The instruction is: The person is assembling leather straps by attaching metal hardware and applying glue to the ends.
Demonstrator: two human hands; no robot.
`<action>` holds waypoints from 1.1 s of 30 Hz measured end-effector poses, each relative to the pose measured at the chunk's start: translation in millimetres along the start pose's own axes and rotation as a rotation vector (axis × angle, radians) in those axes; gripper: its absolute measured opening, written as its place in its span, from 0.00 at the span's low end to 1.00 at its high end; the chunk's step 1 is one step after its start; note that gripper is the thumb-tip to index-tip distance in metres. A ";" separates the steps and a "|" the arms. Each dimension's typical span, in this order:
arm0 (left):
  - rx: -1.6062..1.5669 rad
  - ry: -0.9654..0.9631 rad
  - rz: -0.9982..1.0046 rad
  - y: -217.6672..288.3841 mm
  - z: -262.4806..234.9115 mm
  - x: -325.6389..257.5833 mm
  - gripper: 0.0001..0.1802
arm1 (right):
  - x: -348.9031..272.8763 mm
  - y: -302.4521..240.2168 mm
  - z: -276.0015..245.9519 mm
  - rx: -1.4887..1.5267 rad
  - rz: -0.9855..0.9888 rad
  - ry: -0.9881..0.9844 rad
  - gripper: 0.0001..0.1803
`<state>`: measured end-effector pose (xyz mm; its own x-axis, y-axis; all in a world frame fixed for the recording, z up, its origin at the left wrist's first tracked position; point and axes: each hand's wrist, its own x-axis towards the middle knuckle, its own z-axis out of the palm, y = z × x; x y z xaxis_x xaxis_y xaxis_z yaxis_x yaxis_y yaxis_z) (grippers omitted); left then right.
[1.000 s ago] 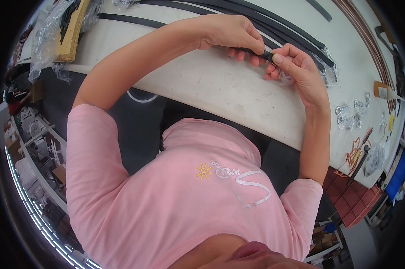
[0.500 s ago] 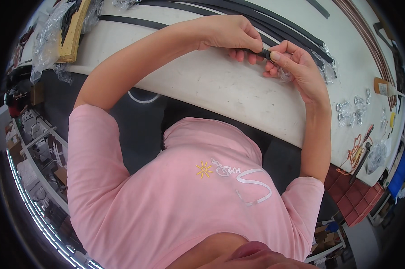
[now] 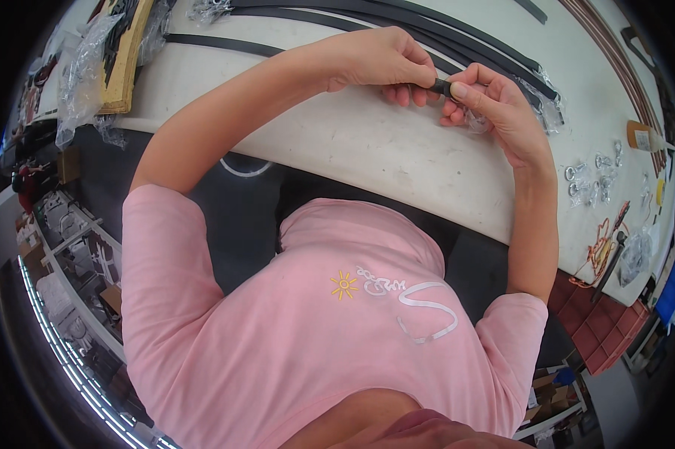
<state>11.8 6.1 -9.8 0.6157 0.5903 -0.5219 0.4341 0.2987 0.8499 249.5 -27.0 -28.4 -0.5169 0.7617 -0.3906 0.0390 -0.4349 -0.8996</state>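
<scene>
Both grips on short black piece, lengthwise left-right.

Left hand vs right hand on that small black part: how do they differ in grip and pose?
The left hand comes in from the left with knuckles up, fingertips pinching the small black part from above; the right hand comes from the right, thumb on top of the part. The right hand also holds crinkled clear plastic under its fingers; the left holds nothing else. Both hover over the white table, meeting at the same part.
</scene>
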 end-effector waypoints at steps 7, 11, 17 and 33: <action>0.037 0.051 0.090 -9.0 8.2 0.0 0.11 | -1.6 -1.0 1.2 0.002 -0.002 0.002 0.13; 0.060 0.015 0.031 1.8 3.6 -4.2 0.11 | -1.2 0.0 0.2 0.022 -0.005 0.000 0.12; -0.049 0.017 0.037 -4.0 2.8 -0.1 0.11 | -1.4 -2.0 0.8 0.010 0.005 -0.001 0.12; -0.009 0.002 0.040 -9.7 3.0 2.4 0.11 | -1.8 -2.5 0.7 -0.030 0.002 -0.012 0.12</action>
<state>11.0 2.4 -19.5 0.6310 0.6033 -0.4877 0.4032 0.2821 0.8705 249.7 -27.7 -25.3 -0.5268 0.7551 -0.3903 0.0653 -0.4219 -0.9043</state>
